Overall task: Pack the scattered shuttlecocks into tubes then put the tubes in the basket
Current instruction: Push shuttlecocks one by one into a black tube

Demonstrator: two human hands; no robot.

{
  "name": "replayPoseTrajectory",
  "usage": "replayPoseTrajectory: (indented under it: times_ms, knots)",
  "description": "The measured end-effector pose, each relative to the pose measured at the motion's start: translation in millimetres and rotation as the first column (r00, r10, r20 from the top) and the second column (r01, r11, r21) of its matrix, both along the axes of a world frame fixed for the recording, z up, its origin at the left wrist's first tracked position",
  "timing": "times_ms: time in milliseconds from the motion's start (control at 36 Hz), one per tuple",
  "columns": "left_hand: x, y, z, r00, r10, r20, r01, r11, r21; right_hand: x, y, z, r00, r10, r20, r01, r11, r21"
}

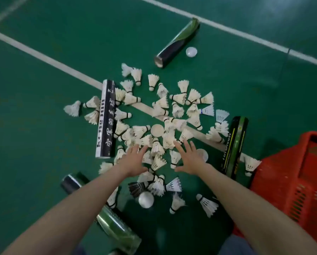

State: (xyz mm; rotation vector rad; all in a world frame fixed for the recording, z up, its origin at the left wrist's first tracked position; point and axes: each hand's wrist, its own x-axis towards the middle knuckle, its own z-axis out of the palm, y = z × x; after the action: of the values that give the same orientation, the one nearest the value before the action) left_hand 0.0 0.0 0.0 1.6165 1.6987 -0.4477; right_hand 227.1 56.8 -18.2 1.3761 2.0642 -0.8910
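Observation:
Several white feather shuttlecocks lie scattered in a heap on the green court floor. My left hand and my right hand hover over the near part of the heap, fingers spread, holding nothing. A black-and-white tube lies left of the heap. A dark tube lies at the far side with its open end toward me. A black-and-yellow tube lies to the right, beside the red basket. Another tube, greenish, lies under my left forearm.
White tube caps lie about: a cap by the far tube, a cap in the heap, a cap near me. One black shuttlecock lies among the white ones. White court lines cross the floor.

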Motion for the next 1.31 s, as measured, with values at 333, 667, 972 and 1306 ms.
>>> replayPoseTrajectory:
  times_ms: [333,667,972,1306]
  knots:
    - [2.6,17.9,-115.1,0.968,-0.228,-0.102,0.232,0.972,0.03,-32.7,33.8,-102.1,0.921,-0.192,-0.339,0.228,0.971,0.068]
    - [-1.7,13.4,-119.6,0.984,-0.166,-0.062,0.174,0.973,0.155,-30.4,35.2,-108.0,0.905,-0.282,-0.32,0.297,0.955,0.0]
    - [-13.1,29.9,-113.6,0.992,-0.106,0.066,0.102,0.993,0.059,-35.4,35.5,-103.5,0.913,-0.27,-0.305,0.27,0.962,-0.042]
    - [-70.5,-18.2,-119.7,0.995,-0.064,-0.082,0.104,0.673,0.732,-65.6,-26.0,-107.9,0.865,0.019,-0.501,0.125,0.96,0.252]
